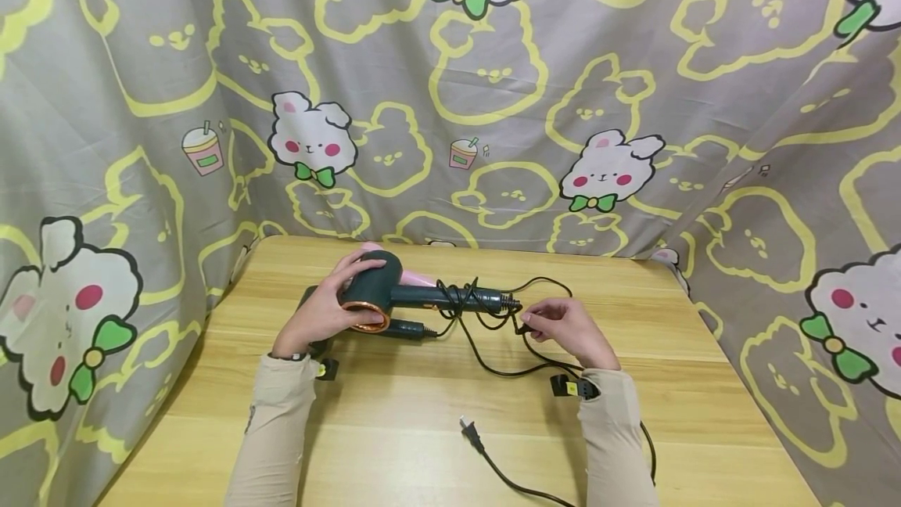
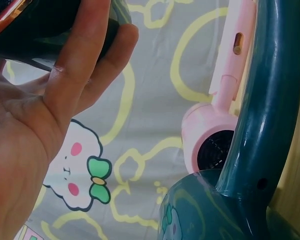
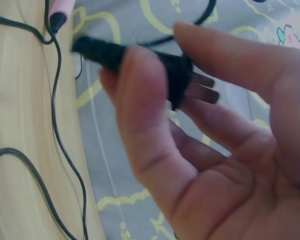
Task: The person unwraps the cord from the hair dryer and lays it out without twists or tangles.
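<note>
My left hand [image 1: 324, 311] grips the round head of a dark green hair dryer [image 1: 375, 284] with a copper-coloured ring, its handle pointing right. A black cord [image 1: 461, 297] is wound several times around that handle. Between thumb and fingers, my right hand [image 1: 566, 327] pinches the cord's black two-pin plug [image 3: 177, 75], just beyond the handle's end. In the right wrist view the metal pins point toward the palm. A second dark green hair dryer [image 2: 275, 90] lies on the table beneath the held one, partly hidden in the head view.
A pink hair dryer [image 2: 230, 60] lies behind the green ones. Loose black cords trail over the wooden table [image 1: 394, 429] to the right. Another two-pin plug [image 1: 472, 435] lies near the front. A patterned curtain [image 1: 493, 100] surrounds the table's back and sides.
</note>
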Available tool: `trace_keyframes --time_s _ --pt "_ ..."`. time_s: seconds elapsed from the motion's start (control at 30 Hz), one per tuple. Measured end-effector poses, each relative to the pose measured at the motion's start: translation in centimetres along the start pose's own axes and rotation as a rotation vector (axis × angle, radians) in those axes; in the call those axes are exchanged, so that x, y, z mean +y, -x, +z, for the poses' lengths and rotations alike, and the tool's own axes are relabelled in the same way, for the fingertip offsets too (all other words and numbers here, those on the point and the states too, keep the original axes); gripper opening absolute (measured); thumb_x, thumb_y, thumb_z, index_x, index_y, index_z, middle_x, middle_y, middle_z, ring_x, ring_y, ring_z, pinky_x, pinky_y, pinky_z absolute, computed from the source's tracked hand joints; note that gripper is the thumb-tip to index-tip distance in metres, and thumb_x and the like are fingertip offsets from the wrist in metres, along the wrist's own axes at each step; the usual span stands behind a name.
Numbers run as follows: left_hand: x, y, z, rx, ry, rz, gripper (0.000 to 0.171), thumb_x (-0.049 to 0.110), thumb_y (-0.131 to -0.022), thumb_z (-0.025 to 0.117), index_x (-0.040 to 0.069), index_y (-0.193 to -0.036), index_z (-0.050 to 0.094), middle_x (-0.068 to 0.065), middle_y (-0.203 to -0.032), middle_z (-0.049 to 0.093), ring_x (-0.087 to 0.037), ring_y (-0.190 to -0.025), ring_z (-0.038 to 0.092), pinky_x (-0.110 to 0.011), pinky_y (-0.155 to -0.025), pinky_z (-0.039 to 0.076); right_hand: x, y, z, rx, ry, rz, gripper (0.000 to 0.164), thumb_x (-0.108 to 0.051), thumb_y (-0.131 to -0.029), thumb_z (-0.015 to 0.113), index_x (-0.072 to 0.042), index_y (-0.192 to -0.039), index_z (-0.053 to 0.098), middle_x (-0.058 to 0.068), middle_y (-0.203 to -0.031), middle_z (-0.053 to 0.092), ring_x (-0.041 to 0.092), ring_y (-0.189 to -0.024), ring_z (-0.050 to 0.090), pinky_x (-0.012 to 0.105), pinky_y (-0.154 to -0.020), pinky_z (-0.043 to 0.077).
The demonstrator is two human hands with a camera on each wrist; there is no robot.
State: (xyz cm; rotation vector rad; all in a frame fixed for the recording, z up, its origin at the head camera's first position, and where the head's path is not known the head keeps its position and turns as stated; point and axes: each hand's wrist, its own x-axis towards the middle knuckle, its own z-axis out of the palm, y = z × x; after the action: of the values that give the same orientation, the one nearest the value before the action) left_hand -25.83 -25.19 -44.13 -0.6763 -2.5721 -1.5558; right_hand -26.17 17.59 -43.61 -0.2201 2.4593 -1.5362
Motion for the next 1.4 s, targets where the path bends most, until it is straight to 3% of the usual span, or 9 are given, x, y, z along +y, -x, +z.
trace_keyframes --time_s 0.2,0.33,0.5,0.7,0.9,1.17,1.27,1.4 --pt "0.3 0.0 0.0 -0.011 -0.012 -0.006 0.083 0.025 -0.078 0.092 0.037 -0.149 0.052 0.002 -0.172 0.021 -0.045 -0.152 0.031 -0.068 -0.110 0.039 -0.3 0.0 0.0 0.132 -0.096 -0.037 0.033 -0.024 -0.098 0.073 0.004 -0.115 0.072 0.016 -0.103 0.077 0.015 -0.078 0.072 0.029 -0.076 0.061" --pt "0.2 0.0 0.1 -0.021 -0.009 -0.011 0.082 0.026 -0.078 0.093 0.038 -0.149 0.052 0.003 -0.172 0.019 -0.045 -0.152 0.031 -0.067 -0.109 0.039 -0.5 -0.1 0.1 0.206 -0.200 -0.050 0.035 -0.023 -0.097 0.075 0.007 -0.115 0.071 0.014 -0.103 0.078 0.017 -0.077 0.073 0.030 -0.076 0.062" --pt "0.2 0.0 0.2 -0.038 -0.008 -0.011 0.082 0.028 -0.078 0.093 0.038 -0.148 0.053 0.003 -0.173 0.019 -0.046 -0.149 0.034 -0.064 -0.107 0.043 -0.8 -0.2 0.2 0.278 -0.345 -0.075 0.035 -0.022 -0.095 0.077 0.007 -0.113 0.071 0.002 -0.094 0.078 0.012 -0.071 0.071 0.029 -0.074 0.062" --pt "0.1 -0.2 0.2 -0.058 -0.001 0.001 0.082 0.028 -0.078 0.092 0.037 -0.149 0.052 0.003 -0.172 0.020 -0.044 -0.147 0.039 -0.059 -0.102 0.048 -1.3 0.0 0.1 0.314 -0.474 -0.103 0.018 -0.020 -0.094 0.077 -0.003 -0.101 0.074 -0.006 -0.086 0.077 0.010 -0.066 0.070 0.025 -0.070 0.061" --pt "-0.1 -0.3 0.3 -0.066 -0.009 -0.007 0.081 0.029 -0.078 0.092 0.038 -0.148 0.053 0.004 -0.172 0.020 -0.043 -0.149 0.037 -0.059 -0.104 0.048 -1.8 0.3 0.2 0.358 -0.539 -0.168 0.019 -0.016 -0.095 0.076 0.000 -0.103 0.072 -0.004 -0.087 0.076 0.010 -0.069 0.071 0.027 -0.072 0.062" --pt "-0.1 -0.4 0.4 -0.070 -0.024 0.003 0.081 0.028 -0.078 0.092 0.035 -0.149 0.053 0.000 -0.171 0.022 -0.044 -0.148 0.038 -0.060 -0.103 0.049 -2.8 0.9 0.4 0.376 -0.657 -0.280 0.005 -0.008 -0.096 0.073 -0.004 -0.099 0.073 0.001 -0.092 0.079 0.011 -0.070 0.073 0.025 -0.071 0.062" --pt "-0.1 -0.4 0.5 -0.068 -0.038 0.010 0.081 0.028 -0.078 0.093 0.034 -0.148 0.053 -0.001 -0.171 0.022 -0.043 -0.148 0.038 -0.060 -0.103 0.049 -3.3 1.2 0.5 0.365 -0.694 -0.318 0.009 -0.007 -0.097 0.071 -0.001 -0.103 0.073 0.004 -0.096 0.080 0.012 -0.072 0.075 0.026 -0.073 0.062" --pt "-0.2 -0.5 0.6 -0.064 -0.052 0.024 0.081 0.028 -0.077 0.093 0.033 -0.148 0.054 0.001 -0.170 0.024 -0.041 -0.150 0.035 -0.061 -0.103 0.048 -4.2 1.9 0.6 0.331 -0.725 -0.352 0.026 -0.007 -0.098 0.070 0.012 -0.115 0.069 0.007 -0.099 0.080 0.013 -0.076 0.076 0.027 -0.076 0.062"
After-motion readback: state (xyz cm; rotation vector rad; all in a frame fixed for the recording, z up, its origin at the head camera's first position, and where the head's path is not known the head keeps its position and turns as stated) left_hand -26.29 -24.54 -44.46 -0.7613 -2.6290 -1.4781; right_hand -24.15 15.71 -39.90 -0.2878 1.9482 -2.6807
